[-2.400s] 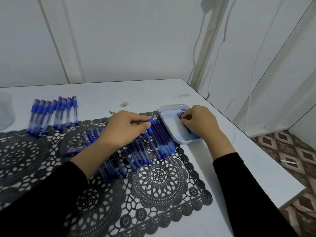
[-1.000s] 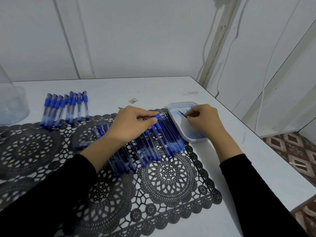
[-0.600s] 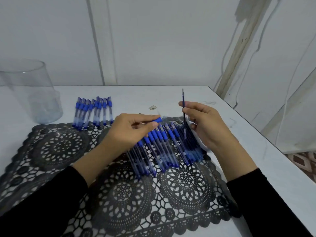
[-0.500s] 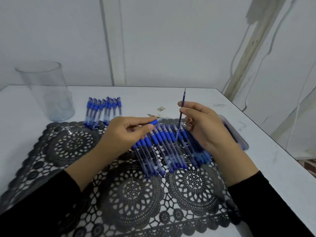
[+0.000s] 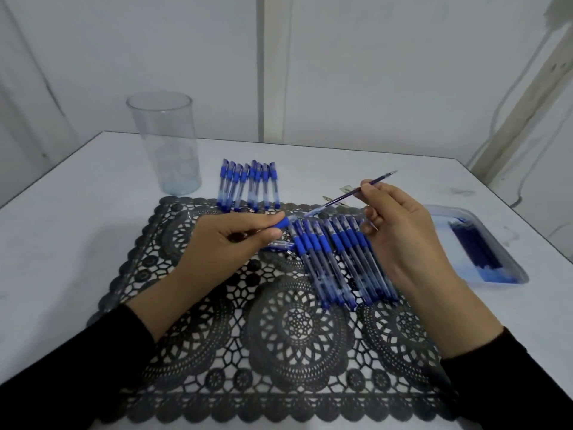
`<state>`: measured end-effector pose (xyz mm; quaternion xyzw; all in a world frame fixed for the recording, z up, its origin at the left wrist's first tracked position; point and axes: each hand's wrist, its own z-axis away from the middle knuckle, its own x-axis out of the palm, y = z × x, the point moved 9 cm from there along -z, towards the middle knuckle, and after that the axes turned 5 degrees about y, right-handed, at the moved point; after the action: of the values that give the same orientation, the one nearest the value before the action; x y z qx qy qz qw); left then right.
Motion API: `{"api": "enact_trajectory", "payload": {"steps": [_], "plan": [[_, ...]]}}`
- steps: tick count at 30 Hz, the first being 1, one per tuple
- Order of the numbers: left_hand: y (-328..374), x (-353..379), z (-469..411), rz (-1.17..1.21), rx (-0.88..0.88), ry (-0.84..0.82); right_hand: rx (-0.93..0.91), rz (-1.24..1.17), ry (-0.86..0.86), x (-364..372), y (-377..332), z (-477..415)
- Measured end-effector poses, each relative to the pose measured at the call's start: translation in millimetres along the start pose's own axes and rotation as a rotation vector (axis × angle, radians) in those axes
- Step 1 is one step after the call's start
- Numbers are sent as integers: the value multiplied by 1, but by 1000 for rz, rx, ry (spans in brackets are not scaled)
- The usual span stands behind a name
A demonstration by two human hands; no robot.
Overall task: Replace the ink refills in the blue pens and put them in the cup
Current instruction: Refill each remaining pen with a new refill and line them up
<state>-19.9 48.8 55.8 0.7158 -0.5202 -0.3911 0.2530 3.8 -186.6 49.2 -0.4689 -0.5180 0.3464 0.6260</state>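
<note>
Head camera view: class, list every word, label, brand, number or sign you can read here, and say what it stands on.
No text can be read.
Pens on the mat: any barrel print is too blurred.
Pens beyond the mat: too small to tell.
Clear cup, tray, refill: no marking shows.

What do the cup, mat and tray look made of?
Cup: clear, glossy plastic or glass; the wall shows through. Mat: dark grey lace-pattern, probably matte vinyl; table shows through its holes. Tray: translucent whitish plastic, seemingly, with a rounded rim.
</note>
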Motion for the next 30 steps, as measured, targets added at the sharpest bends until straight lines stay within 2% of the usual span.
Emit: {"api": "enact_trajectory", "payload": {"steps": [6,13,30], "plan": [[0,1,1,51,3,-6,14,26,-41,7,5,4],[2,2,2,35,45,-25,41,17,-25,7,9,4],[3,2,3,34,16,-16,73,-19,-16,5,12,4]]}}
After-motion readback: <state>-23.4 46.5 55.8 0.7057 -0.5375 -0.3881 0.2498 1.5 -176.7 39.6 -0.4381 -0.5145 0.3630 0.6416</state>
